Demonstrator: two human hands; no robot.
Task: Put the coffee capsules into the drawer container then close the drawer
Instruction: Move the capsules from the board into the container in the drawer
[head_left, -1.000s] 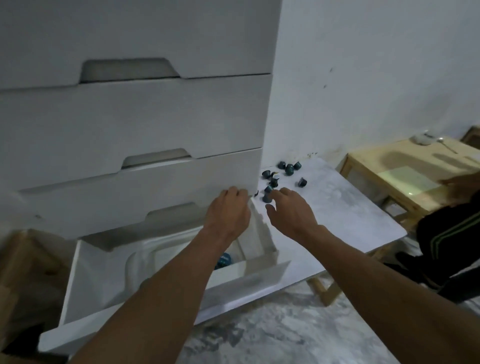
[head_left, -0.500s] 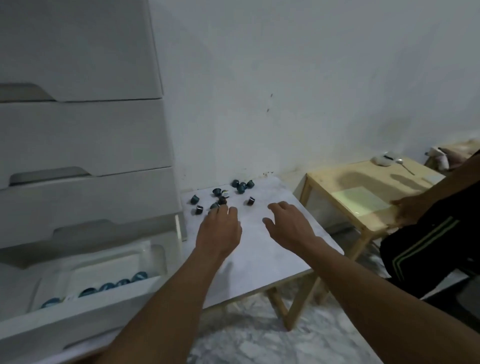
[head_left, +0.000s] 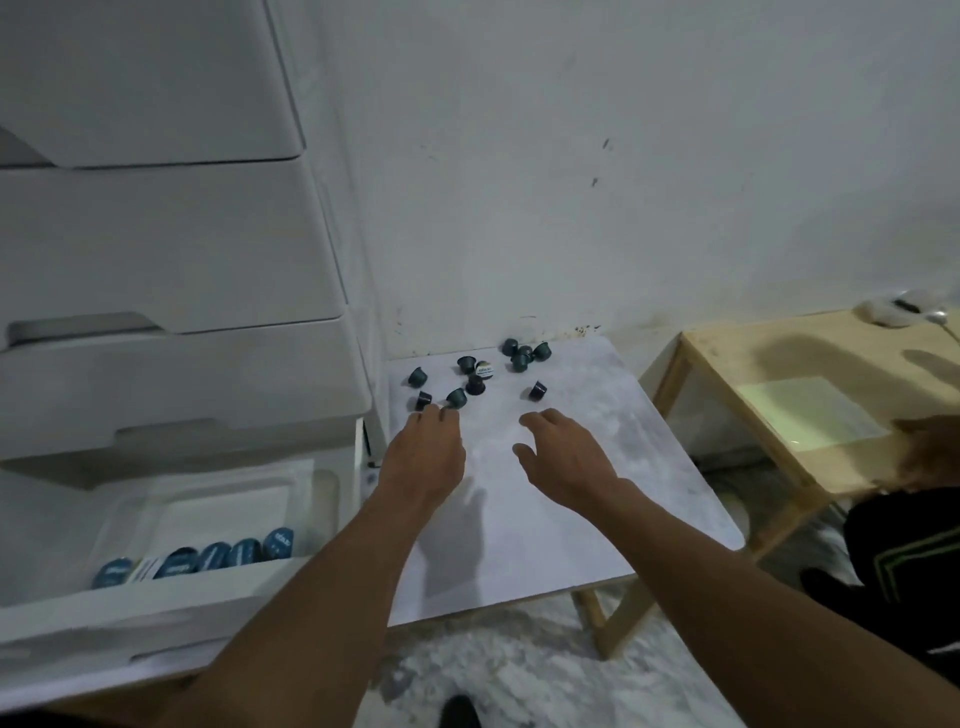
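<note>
Left hand: bare; the back shows, smooth, with tendons faintly raised toward the knuckles
Right hand: bare; the back and thumb side show, knuckles and wrist bone lightly marked
Fingers: uncovered; nails too blurred to judge
Left forearm: uncovered along its whole visible length, lean, widening toward the lower frame edge
Right forearm: uncovered likewise, running out of frame at the lower right corner
Surface detail: fine detail on both arms is lost to dim light and blur
Dark rounded shape: at the bottom edge between the forearms; may be a shoe toe, cannot confirm
</note>
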